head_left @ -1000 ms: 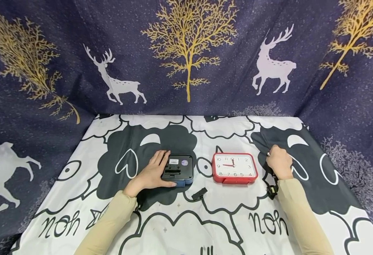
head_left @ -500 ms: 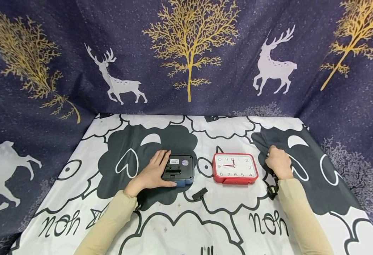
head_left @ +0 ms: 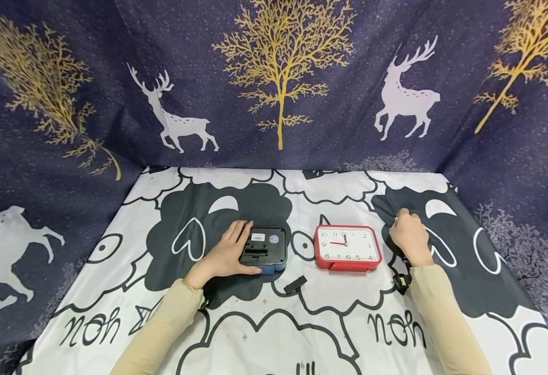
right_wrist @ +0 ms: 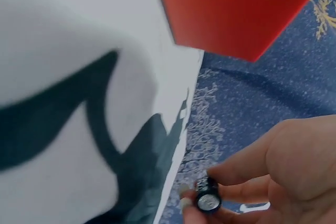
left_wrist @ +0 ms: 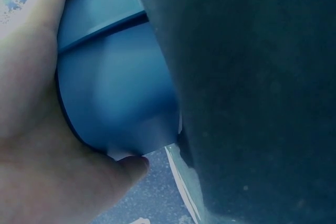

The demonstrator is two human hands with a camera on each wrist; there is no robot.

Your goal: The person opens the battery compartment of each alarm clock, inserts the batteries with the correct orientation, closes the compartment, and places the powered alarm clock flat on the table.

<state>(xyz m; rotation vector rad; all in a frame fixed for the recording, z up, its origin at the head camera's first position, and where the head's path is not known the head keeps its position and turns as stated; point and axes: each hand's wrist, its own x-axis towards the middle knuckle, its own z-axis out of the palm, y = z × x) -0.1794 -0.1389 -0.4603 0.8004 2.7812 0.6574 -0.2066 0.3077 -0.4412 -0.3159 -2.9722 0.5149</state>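
Note:
A blue alarm clock (head_left: 279, 266) lies face down on the patterned cloth, its black back and open battery slot facing up. My left hand (head_left: 226, 255) grips its left side, the thumb along the front edge. In the left wrist view the fingers and thumb curve round the blue casing (left_wrist: 115, 87). At the right, my right hand (head_left: 411, 238) pinches a black battery (right_wrist: 208, 195) between thumb and fingers, its silver end showing in the right wrist view. A small black battery cover (head_left: 295, 285) lies on the cloth just in front of the blue clock.
A red alarm clock (head_left: 347, 248) lies face up between my hands, white dial showing. The black-and-white cloth (head_left: 264, 344) covers the table. A dark curtain (head_left: 236, 140) with deer and trees hangs behind and at the sides.
The right hand has risen slightly and turned a little, fingertips pointing further up. The left hand and both clocks stay in place; the head view has shifted slightly.

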